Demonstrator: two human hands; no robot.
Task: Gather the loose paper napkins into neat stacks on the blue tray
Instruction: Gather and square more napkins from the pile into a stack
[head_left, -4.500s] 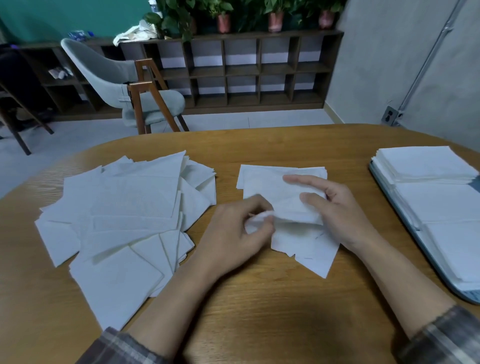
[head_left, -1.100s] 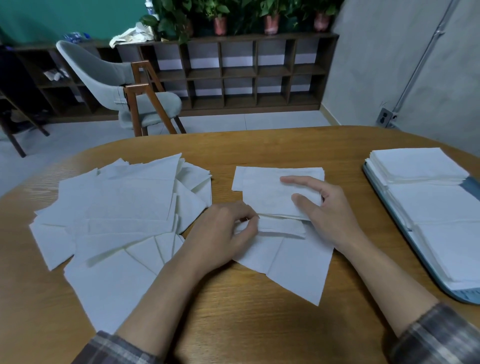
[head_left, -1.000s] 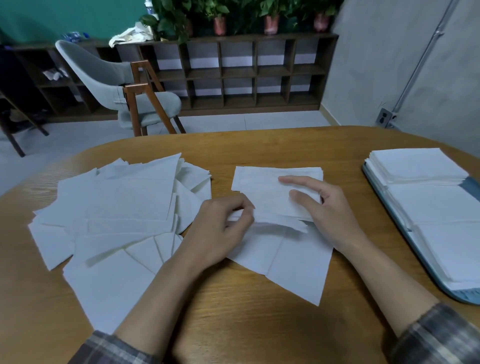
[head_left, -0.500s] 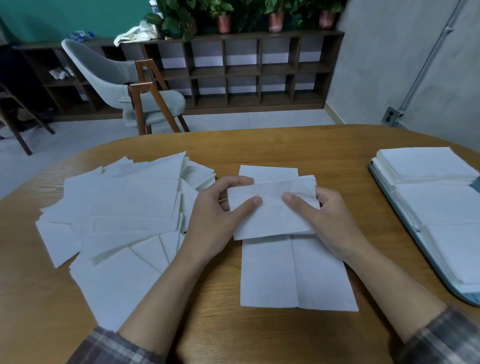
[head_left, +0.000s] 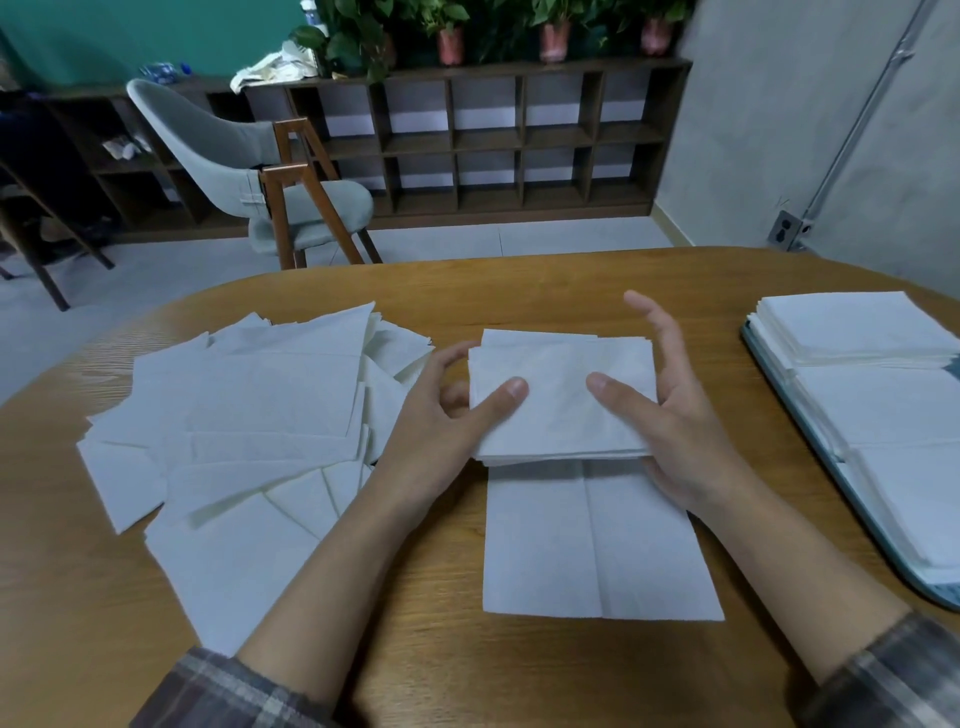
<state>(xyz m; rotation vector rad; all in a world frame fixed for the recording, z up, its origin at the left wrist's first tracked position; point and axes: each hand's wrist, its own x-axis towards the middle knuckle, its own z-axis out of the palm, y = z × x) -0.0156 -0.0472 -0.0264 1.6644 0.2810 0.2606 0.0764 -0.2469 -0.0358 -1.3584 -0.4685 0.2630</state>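
Observation:
A small stack of folded white napkins (head_left: 561, 400) is held between my hands just above the table's middle. My left hand (head_left: 441, 415) pinches its left edge, thumb on top and fingers behind. My right hand (head_left: 675, 415) holds its right edge, with the thumb on top, the palm under the corner and the fingers straight up beside the edge. A larger napkin (head_left: 597, 551) lies flat under and in front of the stack. Loose napkins (head_left: 249, 415) are spread in a heap at the left. The blue tray (head_left: 826, 462) at the right edge carries neat napkin stacks (head_left: 852, 327).
The round wooden table (head_left: 467, 670) shows bare wood in front of me and between the held stack and the tray. Beyond the table stand a grey chair (head_left: 249, 171) and a low shelf unit (head_left: 493, 140) with potted plants.
My hands have gathered the scattered middle napkins into one squared stack and lifted it slightly. My right fingers have moved from under it to stand beside its right edge.

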